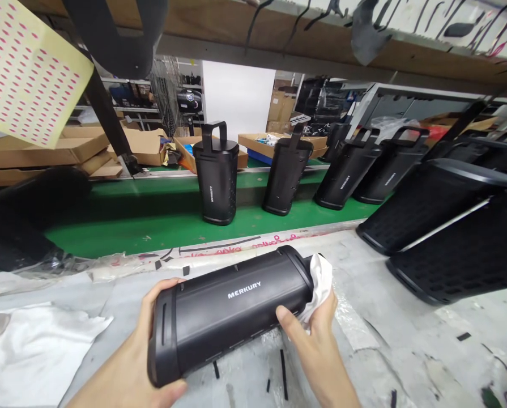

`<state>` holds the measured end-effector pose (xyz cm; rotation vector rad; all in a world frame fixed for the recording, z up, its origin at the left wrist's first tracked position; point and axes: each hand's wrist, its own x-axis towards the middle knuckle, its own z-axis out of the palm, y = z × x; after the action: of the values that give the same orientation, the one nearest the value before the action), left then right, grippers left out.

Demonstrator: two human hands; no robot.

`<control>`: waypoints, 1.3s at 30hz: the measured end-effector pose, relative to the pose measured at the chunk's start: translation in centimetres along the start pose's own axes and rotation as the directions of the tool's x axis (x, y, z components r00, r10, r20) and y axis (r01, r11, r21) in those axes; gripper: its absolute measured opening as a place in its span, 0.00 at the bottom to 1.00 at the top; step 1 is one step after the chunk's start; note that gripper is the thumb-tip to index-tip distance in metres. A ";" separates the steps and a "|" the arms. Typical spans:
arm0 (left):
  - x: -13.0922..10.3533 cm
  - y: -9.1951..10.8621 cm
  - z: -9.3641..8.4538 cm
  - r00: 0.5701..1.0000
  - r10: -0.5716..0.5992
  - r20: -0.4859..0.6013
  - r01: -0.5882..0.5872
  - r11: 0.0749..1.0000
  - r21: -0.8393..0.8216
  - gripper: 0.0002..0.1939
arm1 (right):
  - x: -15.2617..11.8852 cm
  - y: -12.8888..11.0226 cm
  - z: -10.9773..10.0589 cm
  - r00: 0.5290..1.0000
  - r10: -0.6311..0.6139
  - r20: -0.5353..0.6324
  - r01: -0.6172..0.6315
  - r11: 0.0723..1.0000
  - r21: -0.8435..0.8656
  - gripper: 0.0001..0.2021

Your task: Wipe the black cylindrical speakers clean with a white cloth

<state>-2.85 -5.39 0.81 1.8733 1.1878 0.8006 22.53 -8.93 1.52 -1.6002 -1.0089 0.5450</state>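
A black cylindrical speaker (231, 309) marked MERKURY lies on its side across the worn grey workbench (406, 334). My left hand (145, 345) grips its base end at the lower left. My right hand (316, 328) holds a white cloth (321, 283) pressed against the speaker's top end, thumb resting on the body.
Several identical black speakers (216, 175) stand upright on the green conveyor belt (151, 224) beyond the bench; two larger ones (448, 226) lean at the right. A white cloth sheet (36, 351) lies at the lower left. Cardboard boxes (83, 150) sit behind the belt; a dotted sticker sheet (24, 73) hangs upper left.
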 end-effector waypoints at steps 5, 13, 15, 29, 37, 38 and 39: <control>0.2 -1.0 -0.6 0.996 0.075 0.043 -0.077 0.996 0.038 0.52 | 0.1 0.2 0.1 0.999 -0.037 -0.008 0.036 0.999 -0.021 0.38; 0.0 0.3 -0.1 1.000 0.009 -0.022 -0.009 1.000 -0.015 0.48 | 0.1 0.3 0.2 0.998 -0.057 -0.018 0.056 0.997 -0.049 0.39; 0.1 0.4 0.0 1.000 0.003 -0.013 -0.003 1.000 -0.012 0.49 | 0.1 0.3 0.2 0.998 -0.057 -0.021 0.055 0.997 -0.060 0.39; 0.6 -0.5 -0.6 0.991 0.100 0.087 -0.100 0.995 0.003 0.52 | 0.1 0.6 0.2 0.997 -0.078 -0.021 0.076 0.994 -0.085 0.37; 0.4 -0.5 -0.6 0.995 0.054 0.079 -0.052 0.998 -0.022 0.52 | 0.1 0.9 0.4 0.991 -0.129 -0.040 0.124 0.986 -0.111 0.36; 0.4 -0.6 -0.6 0.994 0.066 0.086 -0.065 0.998 -0.019 0.52 | 0.2 1.0 0.3 0.990 -0.132 -0.047 0.126 0.985 -0.116 0.36; 0.4 -0.7 -0.7 0.993 0.071 0.091 -0.070 0.997 -0.018 0.52 | 0.2 1.2 0.3 0.990 -0.135 -0.050 0.128 0.984 -0.122 0.36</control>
<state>-3.56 -4.62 0.58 1.9275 1.0614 0.7513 22.81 -8.60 0.34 -1.6299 -1.1118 0.3523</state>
